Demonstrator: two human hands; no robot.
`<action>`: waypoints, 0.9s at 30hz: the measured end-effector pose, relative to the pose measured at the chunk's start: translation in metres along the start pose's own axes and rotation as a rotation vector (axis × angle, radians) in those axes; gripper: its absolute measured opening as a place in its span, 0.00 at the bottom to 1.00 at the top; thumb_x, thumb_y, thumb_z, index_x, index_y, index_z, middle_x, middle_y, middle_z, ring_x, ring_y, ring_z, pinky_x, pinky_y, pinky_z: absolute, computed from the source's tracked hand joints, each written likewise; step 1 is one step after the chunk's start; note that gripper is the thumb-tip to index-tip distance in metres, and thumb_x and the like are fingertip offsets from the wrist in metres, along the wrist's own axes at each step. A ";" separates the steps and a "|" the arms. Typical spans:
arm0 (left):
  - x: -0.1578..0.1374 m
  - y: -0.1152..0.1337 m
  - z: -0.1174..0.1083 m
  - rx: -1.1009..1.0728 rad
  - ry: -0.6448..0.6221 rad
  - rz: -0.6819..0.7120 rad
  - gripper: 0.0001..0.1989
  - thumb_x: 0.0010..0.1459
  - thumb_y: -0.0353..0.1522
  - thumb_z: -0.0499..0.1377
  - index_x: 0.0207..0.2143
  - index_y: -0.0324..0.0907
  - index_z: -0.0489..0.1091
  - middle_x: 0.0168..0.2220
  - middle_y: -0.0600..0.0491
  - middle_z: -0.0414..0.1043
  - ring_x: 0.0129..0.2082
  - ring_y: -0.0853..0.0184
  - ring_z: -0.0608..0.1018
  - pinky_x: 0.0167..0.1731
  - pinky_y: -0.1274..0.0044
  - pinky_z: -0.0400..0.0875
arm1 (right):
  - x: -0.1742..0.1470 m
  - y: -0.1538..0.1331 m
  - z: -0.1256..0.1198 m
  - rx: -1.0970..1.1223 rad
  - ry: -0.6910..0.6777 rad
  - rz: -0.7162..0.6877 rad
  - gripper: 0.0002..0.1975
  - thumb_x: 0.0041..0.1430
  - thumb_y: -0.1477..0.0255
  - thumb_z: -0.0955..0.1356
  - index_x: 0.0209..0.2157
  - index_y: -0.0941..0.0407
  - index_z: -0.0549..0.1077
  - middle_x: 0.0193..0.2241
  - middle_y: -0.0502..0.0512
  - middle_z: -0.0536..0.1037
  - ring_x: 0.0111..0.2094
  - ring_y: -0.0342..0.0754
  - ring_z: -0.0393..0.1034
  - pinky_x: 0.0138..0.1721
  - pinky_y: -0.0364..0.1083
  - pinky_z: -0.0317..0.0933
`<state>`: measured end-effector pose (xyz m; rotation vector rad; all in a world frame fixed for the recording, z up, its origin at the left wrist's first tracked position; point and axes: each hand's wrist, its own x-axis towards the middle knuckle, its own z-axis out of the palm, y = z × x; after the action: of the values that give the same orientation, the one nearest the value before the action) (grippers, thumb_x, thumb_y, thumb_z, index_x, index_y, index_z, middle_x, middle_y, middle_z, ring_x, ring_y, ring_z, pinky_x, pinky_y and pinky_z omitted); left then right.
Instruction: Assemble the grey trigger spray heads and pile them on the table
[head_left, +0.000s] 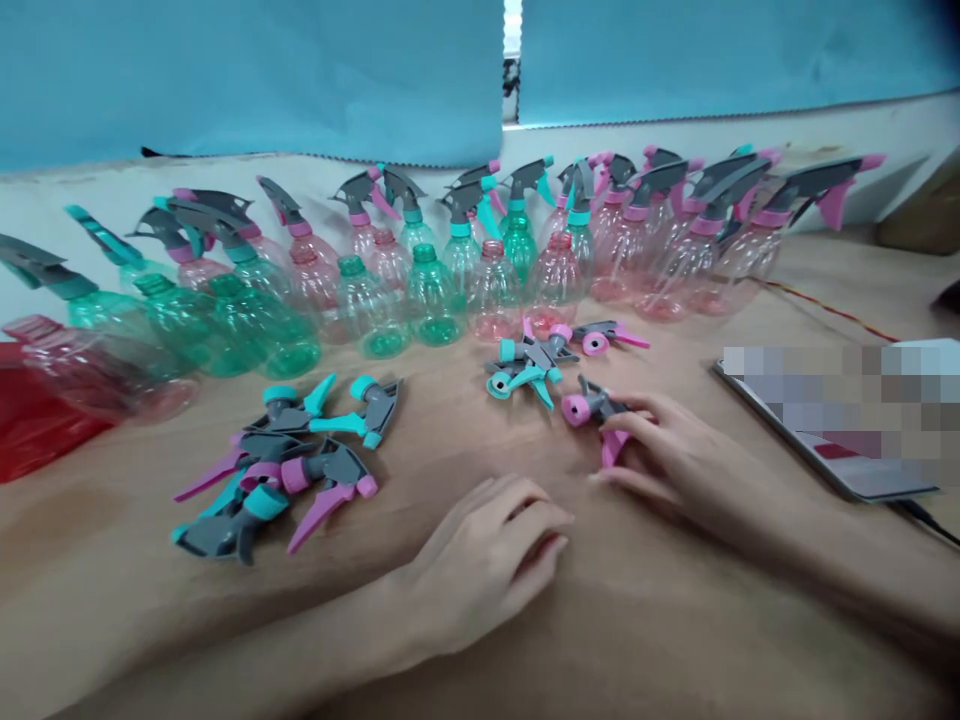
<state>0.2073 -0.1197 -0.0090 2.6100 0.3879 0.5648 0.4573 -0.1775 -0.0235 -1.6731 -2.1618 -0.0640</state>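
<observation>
My right hand (pixel 667 455) has its thumb and fingers around a grey and pink trigger sprayer head (pixel 592 405) lying on the table. My left hand (pixel 495 555) rests on the tabletop with loosely bent fingers and nothing visible in them. Just beyond my right hand lies a small group of loose sprayer heads (pixel 536 358), grey with turquoise or pink parts. A larger pile of sprayer heads (pixel 322 465) is left of my left hand. Behind them stand open-necked clear bottles, among them a green bottle (pixel 435 300) and a pink bottle (pixel 493 290).
Bottles with sprayer heads fitted (pixel 660 240) line the wall at the back. A tilted pink bottle (pixel 90 365) and a red bag (pixel 45 420) are at the left. On the right lies a tablet-like device (pixel 832 470) with a cable. Blue sheets (pixel 300 80) hang behind.
</observation>
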 end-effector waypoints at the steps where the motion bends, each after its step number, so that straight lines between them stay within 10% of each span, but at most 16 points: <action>1: 0.000 -0.001 -0.001 -0.022 0.004 -0.039 0.07 0.62 0.27 0.53 0.42 0.40 0.69 0.39 0.50 0.71 0.37 0.66 0.74 0.39 0.74 0.71 | -0.003 -0.006 -0.002 0.032 -0.031 0.002 0.15 0.59 0.57 0.65 0.36 0.55 0.69 0.52 0.65 0.67 0.51 0.59 0.66 0.45 0.56 0.66; 15: -0.009 -0.021 -0.019 -0.049 0.196 -0.241 0.19 0.58 0.32 0.61 0.50 0.48 0.62 0.45 0.53 0.65 0.43 0.67 0.73 0.41 0.75 0.70 | 0.044 -0.052 -0.006 0.771 -0.177 0.194 0.08 0.59 0.68 0.67 0.38 0.55 0.67 0.32 0.50 0.76 0.30 0.43 0.73 0.31 0.43 0.67; 20: -0.014 -0.024 -0.023 0.008 0.183 -0.348 0.20 0.58 0.41 0.61 0.51 0.46 0.64 0.45 0.50 0.65 0.44 0.62 0.72 0.43 0.69 0.70 | 0.055 -0.059 0.000 0.511 -0.229 0.053 0.14 0.54 0.62 0.70 0.39 0.54 0.68 0.39 0.54 0.74 0.40 0.49 0.69 0.36 0.47 0.63; 27: -0.012 -0.024 -0.027 -0.060 0.039 -0.382 0.12 0.61 0.39 0.57 0.43 0.43 0.72 0.38 0.51 0.70 0.39 0.63 0.73 0.40 0.69 0.70 | 0.066 -0.062 0.005 0.479 -0.268 0.046 0.10 0.56 0.67 0.70 0.39 0.55 0.71 0.28 0.49 0.73 0.27 0.43 0.65 0.25 0.42 0.56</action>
<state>0.1808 -0.0935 -0.0015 2.3837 0.8441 0.4862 0.3846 -0.1328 0.0071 -1.5084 -2.0963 0.6719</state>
